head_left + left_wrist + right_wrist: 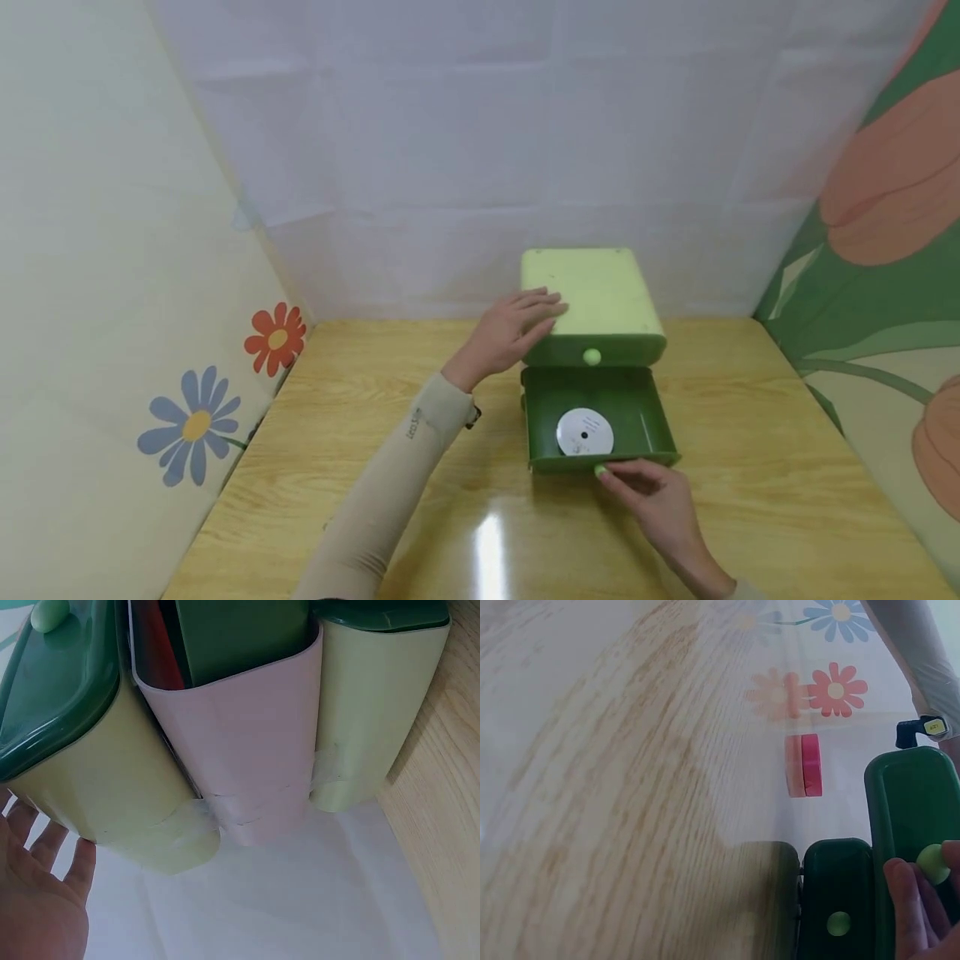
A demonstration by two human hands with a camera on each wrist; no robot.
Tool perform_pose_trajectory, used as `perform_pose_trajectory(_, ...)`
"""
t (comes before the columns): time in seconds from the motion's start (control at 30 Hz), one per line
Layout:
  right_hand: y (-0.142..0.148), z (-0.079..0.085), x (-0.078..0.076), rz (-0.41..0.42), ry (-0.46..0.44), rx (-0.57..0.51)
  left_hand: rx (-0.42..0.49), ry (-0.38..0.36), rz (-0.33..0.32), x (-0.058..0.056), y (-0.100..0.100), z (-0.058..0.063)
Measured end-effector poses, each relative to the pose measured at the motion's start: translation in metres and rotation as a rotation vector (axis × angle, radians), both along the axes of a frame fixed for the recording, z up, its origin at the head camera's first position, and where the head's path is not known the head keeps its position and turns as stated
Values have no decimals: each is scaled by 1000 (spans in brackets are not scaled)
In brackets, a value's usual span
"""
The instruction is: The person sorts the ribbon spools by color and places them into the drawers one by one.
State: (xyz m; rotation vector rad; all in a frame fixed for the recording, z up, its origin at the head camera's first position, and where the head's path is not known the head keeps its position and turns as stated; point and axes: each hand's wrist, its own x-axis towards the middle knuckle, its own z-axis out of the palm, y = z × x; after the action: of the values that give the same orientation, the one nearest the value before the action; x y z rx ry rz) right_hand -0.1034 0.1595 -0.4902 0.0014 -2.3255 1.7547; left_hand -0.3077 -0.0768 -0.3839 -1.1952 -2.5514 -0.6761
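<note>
A small drawer cabinet [600, 287] with a light green top stands at the back of the table; its middle tier [232, 750] is pink. The dark green drawer [637, 400] from that tier is pulled out toward the person. In it lies a white disc [573, 425] with a centre hole. My left hand [510, 333] rests on the cabinet's top left edge with fingers extended. At the drawer front, my right hand [656, 504] pinches the light green knob [933, 864] between thumb and fingers.
The top drawer knob [592, 357] and bottom drawer knob [838, 924] sit on pushed-in drawers. A pink-red object [811, 765] stands on the wooden table [390, 400], left of the cabinet. White cloth [450, 167] hangs behind; flower-printed panels flank both sides.
</note>
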Motion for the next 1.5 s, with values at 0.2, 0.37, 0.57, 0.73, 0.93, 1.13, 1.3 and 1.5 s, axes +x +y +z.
perform_pose_trajectory(0.2,1,0,-2,-6,5,3,0,-17,0,1,2,-2)
perform_pose_trajectory(0.37,0,1,-5,-4,-14,1,0,-23,6,1,1,-2)
perform_pose_trajectory(0.57,-1,4,-9,-11,-40,5,5,-13,7,0,1,-1)
perform_pose_trajectory(0.73,-2,6,-13,-9,-44,4,8,-11,14,-1,1,0)
perform_pose_trajectory(0.93,-3,7,-17,3,-28,24,18,-20,14,0,0,0)
perform_pose_trajectory(1.13,-3,6,-21,4,-15,16,30,-28,11,1,1,0)
perform_pose_trajectory(1.3,-2,8,-24,3,-43,38,39,-32,16,2,0,0)
perform_pose_trajectory(1.5,-3,9,-28,-4,-77,42,36,-23,20,2,0,-1)
